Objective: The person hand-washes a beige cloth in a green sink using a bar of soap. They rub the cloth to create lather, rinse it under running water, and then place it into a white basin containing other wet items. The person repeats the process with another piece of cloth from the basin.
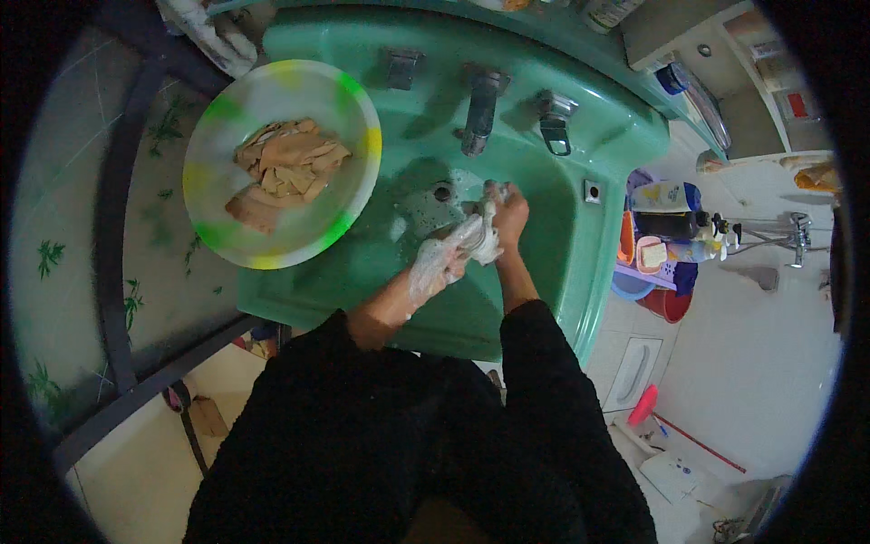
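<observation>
Both my hands are over the bowl of a green sink (353, 285). My left hand (438, 265), coated in white suds up to the wrist, grips a soapy white cloth (484, 234). Fingers curled, my right hand (510, 214) holds the same cloth from the right side. Foam covers much of the cloth, so its exact kind cannot be told. Just beyond the hands are the drain hole (442, 191) and a patch of suds. Above them juts the dark metal faucet (480, 112).
A pale basin (285, 251) with green and yellow patches rests at the sink's left, holding crumpled tan cloth (292, 163). A lever handle (557, 126) stands right of the faucet. Several bottles (669, 223) fill a rack farther right. A dark-framed glass panel (112, 224) borders the left.
</observation>
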Demonstrator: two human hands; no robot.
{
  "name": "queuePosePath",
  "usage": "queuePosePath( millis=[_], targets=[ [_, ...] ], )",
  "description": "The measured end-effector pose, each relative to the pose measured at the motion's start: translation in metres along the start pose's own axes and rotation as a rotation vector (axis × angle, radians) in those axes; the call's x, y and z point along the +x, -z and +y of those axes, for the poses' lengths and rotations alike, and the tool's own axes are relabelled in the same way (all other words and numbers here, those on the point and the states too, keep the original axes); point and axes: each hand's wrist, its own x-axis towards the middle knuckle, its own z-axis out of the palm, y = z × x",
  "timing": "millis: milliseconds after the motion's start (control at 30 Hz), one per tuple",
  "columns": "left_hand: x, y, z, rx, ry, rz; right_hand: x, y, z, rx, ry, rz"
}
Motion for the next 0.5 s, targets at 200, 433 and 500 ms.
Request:
queuePosePath(
  millis=[200,433,500],
  targets=[
    [0.015,0.042,0.013,-0.275,0.037,-0.08,-0.023,0.007,-0.02,0.576,0.039,-0.103],
    [0.038,0.038,0.001,-0.438,-0.084,-0.525,-0.092,-0.016,-0.052,0.172,0.659,0.051],
    [0.032,0.032,-0.014,-0.286,-0.138,0.052,-0.068,-0.012,-0.035,0.098,0.356,-0.054]
  ],
)
